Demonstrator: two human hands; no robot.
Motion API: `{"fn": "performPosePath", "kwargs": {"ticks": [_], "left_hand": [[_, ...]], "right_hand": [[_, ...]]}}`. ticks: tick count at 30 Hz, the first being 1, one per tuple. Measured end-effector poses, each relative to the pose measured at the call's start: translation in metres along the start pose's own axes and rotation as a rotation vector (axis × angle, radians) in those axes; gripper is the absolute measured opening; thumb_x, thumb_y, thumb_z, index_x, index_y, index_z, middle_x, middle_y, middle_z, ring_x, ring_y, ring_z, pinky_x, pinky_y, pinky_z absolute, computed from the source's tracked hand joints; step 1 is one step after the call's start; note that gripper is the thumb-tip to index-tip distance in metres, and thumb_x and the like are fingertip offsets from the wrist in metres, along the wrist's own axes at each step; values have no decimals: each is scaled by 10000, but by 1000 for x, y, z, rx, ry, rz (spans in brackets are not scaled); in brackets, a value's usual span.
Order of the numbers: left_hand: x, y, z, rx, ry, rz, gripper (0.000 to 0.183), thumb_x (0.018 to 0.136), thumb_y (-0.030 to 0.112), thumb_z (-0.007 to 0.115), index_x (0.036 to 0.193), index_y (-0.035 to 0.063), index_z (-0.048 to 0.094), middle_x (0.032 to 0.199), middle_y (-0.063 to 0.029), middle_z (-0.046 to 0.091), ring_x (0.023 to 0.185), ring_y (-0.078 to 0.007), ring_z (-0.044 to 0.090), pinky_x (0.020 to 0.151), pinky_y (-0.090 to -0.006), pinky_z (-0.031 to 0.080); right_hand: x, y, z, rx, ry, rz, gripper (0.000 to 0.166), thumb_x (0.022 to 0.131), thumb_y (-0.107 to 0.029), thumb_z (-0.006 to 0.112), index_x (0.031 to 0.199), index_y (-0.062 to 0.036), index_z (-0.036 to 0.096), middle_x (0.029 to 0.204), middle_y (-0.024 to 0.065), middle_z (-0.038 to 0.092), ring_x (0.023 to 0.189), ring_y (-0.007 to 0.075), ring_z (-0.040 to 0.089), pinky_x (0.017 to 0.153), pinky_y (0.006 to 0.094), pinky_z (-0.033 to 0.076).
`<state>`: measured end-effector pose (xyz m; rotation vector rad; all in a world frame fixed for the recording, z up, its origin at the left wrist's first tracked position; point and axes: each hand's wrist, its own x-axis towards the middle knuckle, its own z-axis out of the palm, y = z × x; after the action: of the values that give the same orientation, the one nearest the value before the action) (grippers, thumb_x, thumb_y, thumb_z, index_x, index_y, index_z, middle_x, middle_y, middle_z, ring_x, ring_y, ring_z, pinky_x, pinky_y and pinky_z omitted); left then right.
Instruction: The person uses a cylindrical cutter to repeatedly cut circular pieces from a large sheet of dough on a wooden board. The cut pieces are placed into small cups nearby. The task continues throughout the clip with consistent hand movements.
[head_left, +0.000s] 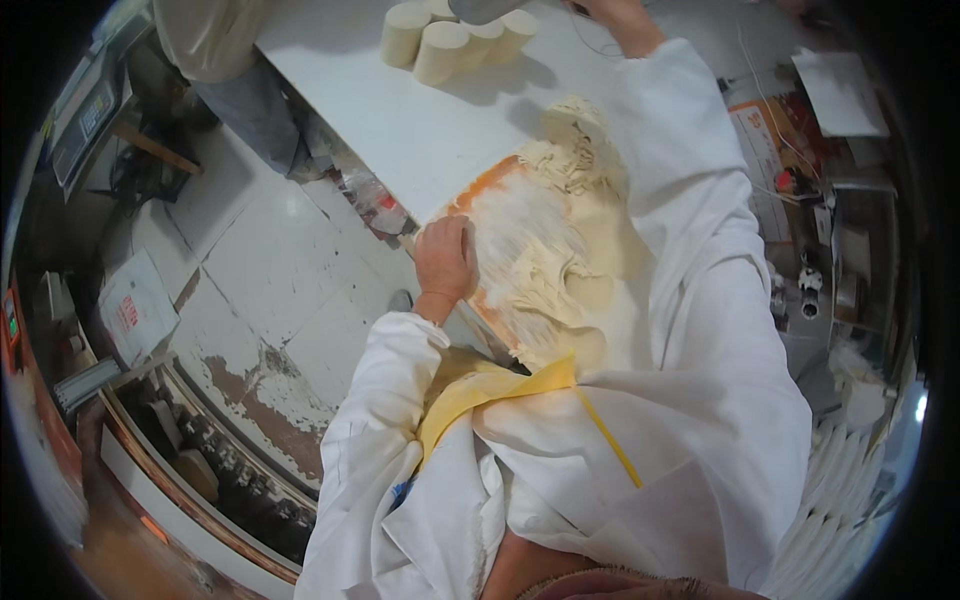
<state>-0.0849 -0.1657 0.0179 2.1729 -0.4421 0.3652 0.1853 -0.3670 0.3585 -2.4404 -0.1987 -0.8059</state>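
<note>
My left hand (445, 259) rests with bent fingers at the table's left edge, touching the corner of an orange surface (491, 180) smeared with white. Its fingertips are hidden beneath the knuckles. My right hand (616, 21) reaches to the far side, cut off by the top of the view; a dark bit shows at its fingers, too little to name. Cream-coloured, dough-like paste (551, 281) lies ragged and smeared over the orange surface, with a crumpled heap (574, 146) farther away. Several pale cylinders (442, 52) stand upright on the white table (360, 97), a grey object (491, 9) above them.
A person's grey trouser leg (251, 112) is by the table's left side. A digital scale (94, 112) with a keypad stands at far left. Plastic-wrapped things (367, 199) sit under the table edge. A white bag (139, 304) lies on the stained tile floor (255, 247).
</note>
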Motion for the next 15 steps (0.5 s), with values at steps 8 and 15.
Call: {"fn": "performPosePath", "kwargs": {"ticks": [8,15], "left_hand": [[1,0,4,-139,-95,-8,252,1017,116,696,1260,51,678,1169,-155,704,1124,-387,649,996,-505,507],[-34,94,-11,-582,-256,115,405,1034,193,782,1390,30,676,1349,-173,698,1277,-377,635,1139,-459,476]], "right_hand": [[-158,-28,-204,-26,-98,-101,713,731,-364,1049,1254,-18,708,1099,81,716,1057,183,663,957,354,535],[-324,-55,-297,-202,-360,97,665,800,-304,991,1347,-57,703,1234,96,770,1126,237,728,1050,362,545]]}}
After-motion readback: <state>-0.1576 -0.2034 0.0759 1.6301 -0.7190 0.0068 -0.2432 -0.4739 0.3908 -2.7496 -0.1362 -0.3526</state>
